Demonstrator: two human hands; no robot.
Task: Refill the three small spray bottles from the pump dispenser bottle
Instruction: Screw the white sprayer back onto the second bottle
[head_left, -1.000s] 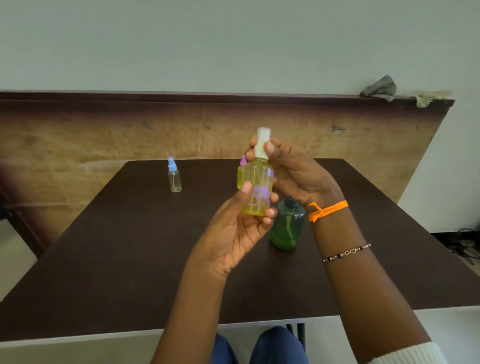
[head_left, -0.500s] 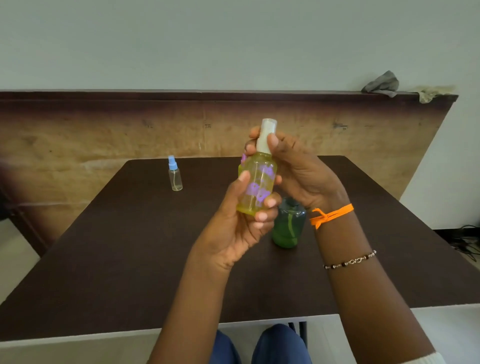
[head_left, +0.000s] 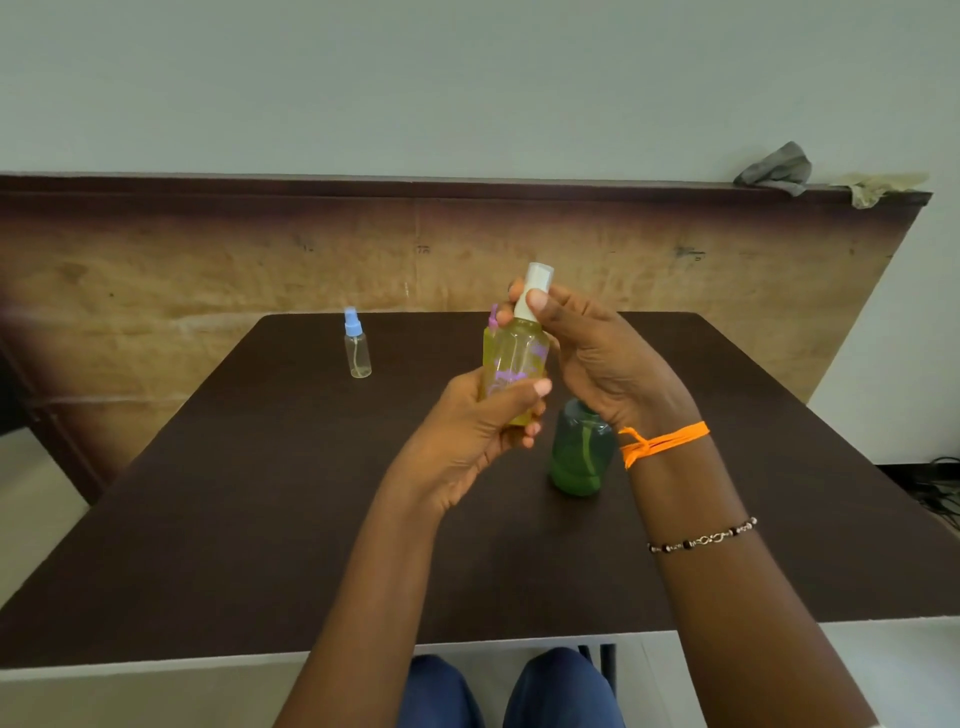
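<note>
Above the middle of the dark bench (head_left: 260, 519), both hands hold a yellow bottle (head_left: 514, 371) upright in the air. Left hand (head_left: 467, 441): grip clamped round the lower body of the bottle, thumb across the front, fingers curled behind. Right hand (head_left: 587, 353): thumb and fingertips pinch the white top (head_left: 532, 291) at the neck. Yellow liquid fills most of the bottle; purple print on its side.

On the bench, a green bottle (head_left: 579, 452) stands just beside the right wrist, its top hidden behind the hand. A small clear bottle with a blue spray cap (head_left: 356, 345) stands well apart to the left, near the far edge, looking close to empty. A pink cap (head_left: 492, 318) shows just behind the yellow bottle; the bottle beneath it is hidden.

Judgement: the step in hand is opening the yellow bottle, probably by twisting or pulling the white top; whether this is the dispenser or one of the bottles to be filled I cannot tell. No bottle on the bench stands open, so filling looks not yet begun.

Next move calls for a firm left grip to stop the body turning, and for keeping the bottle upright as the top comes free, since it is nearly full.
</note>
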